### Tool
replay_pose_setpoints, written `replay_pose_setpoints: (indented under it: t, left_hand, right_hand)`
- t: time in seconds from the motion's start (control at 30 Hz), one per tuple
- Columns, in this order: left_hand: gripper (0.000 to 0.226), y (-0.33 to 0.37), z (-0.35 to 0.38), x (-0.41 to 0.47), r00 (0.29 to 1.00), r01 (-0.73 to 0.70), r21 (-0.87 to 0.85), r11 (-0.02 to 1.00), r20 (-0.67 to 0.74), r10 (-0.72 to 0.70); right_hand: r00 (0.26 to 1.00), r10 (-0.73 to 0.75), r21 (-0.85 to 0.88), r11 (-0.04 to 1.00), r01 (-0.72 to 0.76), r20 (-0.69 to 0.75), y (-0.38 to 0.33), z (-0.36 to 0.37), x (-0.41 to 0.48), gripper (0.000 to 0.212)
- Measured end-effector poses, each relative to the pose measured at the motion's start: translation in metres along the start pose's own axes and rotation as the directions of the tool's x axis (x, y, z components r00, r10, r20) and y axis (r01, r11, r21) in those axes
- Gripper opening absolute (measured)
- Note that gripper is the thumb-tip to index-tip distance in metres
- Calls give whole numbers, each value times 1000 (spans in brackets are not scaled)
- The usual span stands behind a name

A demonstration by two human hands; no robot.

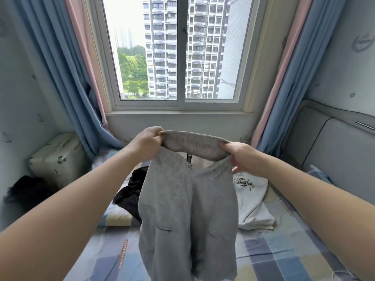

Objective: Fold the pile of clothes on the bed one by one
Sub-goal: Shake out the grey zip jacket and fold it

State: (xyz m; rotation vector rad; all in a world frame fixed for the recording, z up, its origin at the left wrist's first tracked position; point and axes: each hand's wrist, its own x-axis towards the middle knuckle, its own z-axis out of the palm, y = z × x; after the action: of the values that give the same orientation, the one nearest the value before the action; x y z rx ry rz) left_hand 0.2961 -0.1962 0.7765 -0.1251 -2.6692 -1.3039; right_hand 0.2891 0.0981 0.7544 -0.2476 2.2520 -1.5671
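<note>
While dangling the grey zip jacket [188,209] mid-frame above the bed [284,260], gripped at top edge by left hand [149,141] and right hand [241,157]: likely soft, light, floppy; better taken at shoulders for folding.

Grey jacket [188,209]: matt knit cloth with a soft, fuzzy nap. Zipper pull [189,162]: metal, dull shine. White garment [253,203]: matt cloth, black stitched lettering. Dark garment [132,191]: cloth, faint sheen. Bed sheet [274,258]: smooth matt checked cloth. Curtains [67,78]: matt woven cloth. Headboard [334,151]: padded, smooth matt covering.
</note>
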Motion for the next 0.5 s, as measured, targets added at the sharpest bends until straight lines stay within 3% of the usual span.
replay_pose_setpoints:
  t: [0.1,0.17,0.23,0.33,0.4,0.5]
  left_hand:
    - [33,-11,8,-16,995,-24,-55,998,-100,18]
    - [35,-16,14,-28,994,-29,-54,998,-110,23]
    - [37,-18,19,-42,994,-45,-25,999,-97,42]
    - [43,-18,12,-68,996,-60,28,998,-70,62]
    - [46,-11,6,-94,996,-73,47,996,49,71]
    - [32,17,11,-143,961,-110,72,991,263,87]
  right_hand:
    - [967,77,-150,988,-42,243,28,27,-10,55]
    - [950,98,-247,969,-23,298,54,52,-17,53]
    - [965,33,-244,969,32,259,72,69,-24,47]
    - [986,-76,-99,991,92,148,66,57,-49,29]
    - [986,-110,-12,994,112,123,50,38,-75,24]
    - [977,-190,9,982,190,98,26,12,-117,20]
